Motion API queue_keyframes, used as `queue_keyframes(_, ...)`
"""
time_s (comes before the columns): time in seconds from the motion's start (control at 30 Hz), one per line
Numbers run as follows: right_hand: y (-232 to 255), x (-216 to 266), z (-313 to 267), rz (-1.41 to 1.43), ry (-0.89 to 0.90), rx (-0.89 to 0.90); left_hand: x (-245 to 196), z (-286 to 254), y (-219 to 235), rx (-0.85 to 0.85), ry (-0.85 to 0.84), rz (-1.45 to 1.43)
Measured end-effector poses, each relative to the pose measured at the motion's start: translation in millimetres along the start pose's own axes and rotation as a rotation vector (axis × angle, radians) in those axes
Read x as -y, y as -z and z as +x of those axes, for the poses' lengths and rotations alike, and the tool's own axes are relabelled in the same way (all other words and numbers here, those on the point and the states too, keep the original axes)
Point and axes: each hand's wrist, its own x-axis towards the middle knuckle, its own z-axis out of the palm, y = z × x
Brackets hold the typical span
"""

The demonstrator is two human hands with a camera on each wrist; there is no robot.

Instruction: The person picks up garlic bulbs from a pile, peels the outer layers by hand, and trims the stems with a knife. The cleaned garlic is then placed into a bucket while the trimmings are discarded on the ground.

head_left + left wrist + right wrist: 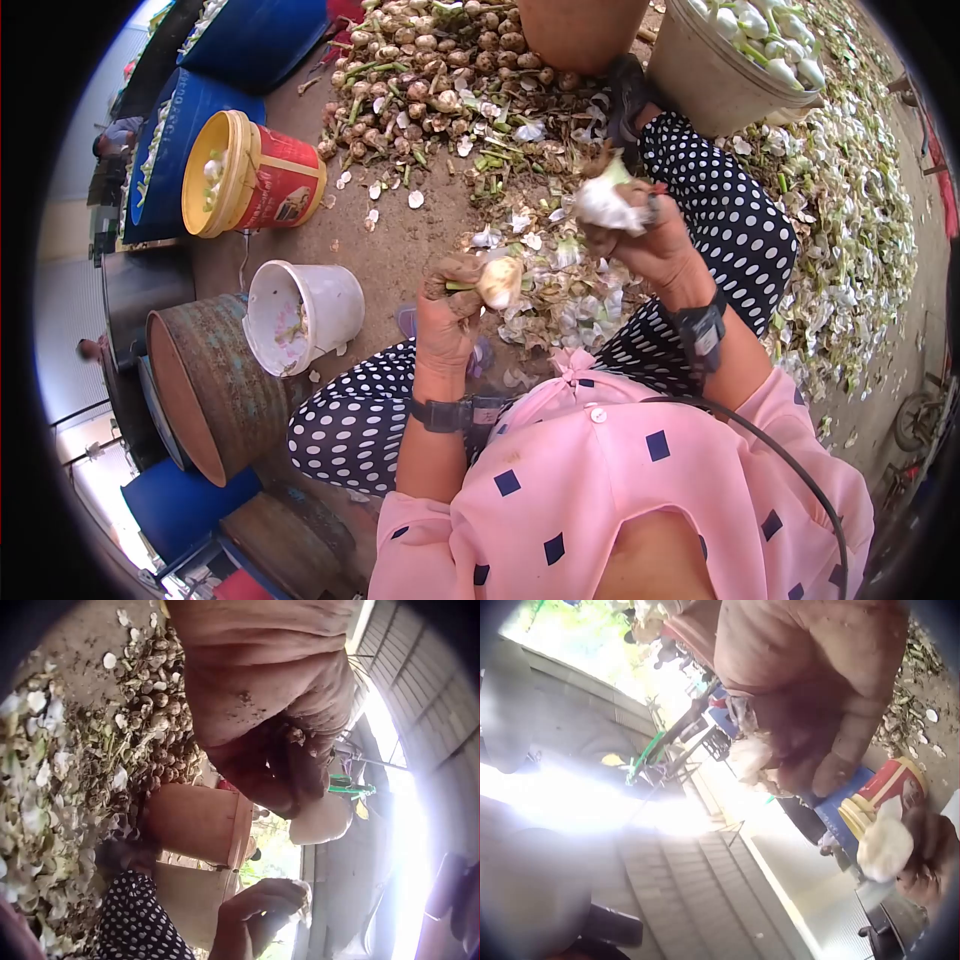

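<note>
In the head view, my left hand (446,322) grips a peeled, cream-white garlic bulb (501,282) by its short green stem. The same pale bulb (321,820) shows past the fingers in the left wrist view. To the right and slightly higher, my right hand (662,246) holds a clump of white, papery garlic skins (612,200) with a greenish tip. A small red spot shows beside its fingers; what it belongs to is hidden. The two hands are apart, above a pile of loose peelings (565,300) between the knees.
Unpeeled garlic bulbs (440,60) are heaped ahead. A tall bucket (715,95) of white bulbs stands front right. To the left are a red-yellow bucket (285,175), a white bucket (335,305), a rusty drum (225,390) and blue tubs (185,150). Peelings (850,230) cover the right-hand ground.
</note>
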Motion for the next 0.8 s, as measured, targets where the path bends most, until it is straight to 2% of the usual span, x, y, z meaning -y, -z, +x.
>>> queue_keyframes(0.03,11.5,2.9,-3.0,0.075,0.037,0.073,0.6,-0.8,1.3,0.02,-0.026,-0.111)
queue_keyframes(0.07,33.9,5.4,-9.0,-0.154,0.038,-0.028,2.7,-1.3,9.4,-0.015,-0.016,-0.198)
queue_keyframes(0.1,36.0,6.3,-4.7,-0.524,-0.157,0.028,-0.6,-1.1,11.3,-0.015,-0.017,-0.197)
queue_keyframes(0.17,36.9,-8.2,-0.7,-2.411,-0.435,0.136,-4.5,2.1,11.7,-0.098,0.012,-0.039)
queue_keyframes(0.2,48.4,-21.9,-3.1,-2.547,-0.145,-0.137,-9.6,1.8,3.1,-0.116,0.027,0.032)
queue_keyframes(0.23,31.7,-23.2,-4.0,-2.545,-0.157,-0.145,-8.8,3.3,0.3,-0.115,0.037,0.028)
queue_keyframes(0.3,-4.1,-23.5,2.0,-1.914,0.204,-0.106,-5.6,5.6,-4.1,-0.214,-0.026,0.502)
queue_keyframes(0.33,-8.1,-29.2,3.0,-1.908,0.197,-0.114,-5.9,6.3,-17.5,-0.212,-0.067,0.622)
queue_keyframes(0.37,-11.4,-31.8,5.9,-2.002,0.3,-0.056,-4.7,7.4,-16.3,-0.208,-0.065,0.623)
queue_keyframes(0.4,-14.2,-31.9,9.5,-2.096,0.41,0.008,-2.7,10.4,-14.3,-0.139,-0.12,0.837)
queue_keyframes(0.43,-17.5,-32.3,10.5,-2.096,0.407,0.003,-1.2,11.1,-13.7,-0.067,-0.17,1.048)
queue_keyframes(0.5,-21.0,-33.2,10.2,-2.181,0.296,-0.009,-0.4,10.7,-18.4,-0.054,-0.21,1.119)
queue_keyframes(0.57,-15.8,-35.6,10.5,-2.137,0.286,-0.001,-3.7,9.1,-26.1,-0.007,-0.26,1.241)
queue_keyframes(0.6,-9.2,-35.6,12.5,-2.085,0.294,0.01,-0.9,8.0,-22.0,-0.009,-0.257,1.241)
queue_keyframes(0.67,-3.2,-31.1,15.3,-2.033,0.305,0.022,6.5,7.2,-11.7,-0.118,-0.159,1.005)
queue_keyframes(0.73,-2.1,-26.9,15.4,-1.549,0.068,-0.012,3.8,10.0,-15.1,-0.143,-0.175,1.01)
queue_keyframes(0.77,-3.7,-27.3,14.7,-1.549,0.066,-0.013,2.8,10.6,-16.9,-0.169,-0.192,1.013)
queue_keyframes(0.8,-6.2,-29.4,13.2,-1.809,0.171,0.025,3.3,10.0,-17.9,-0.168,-0.189,1.013)
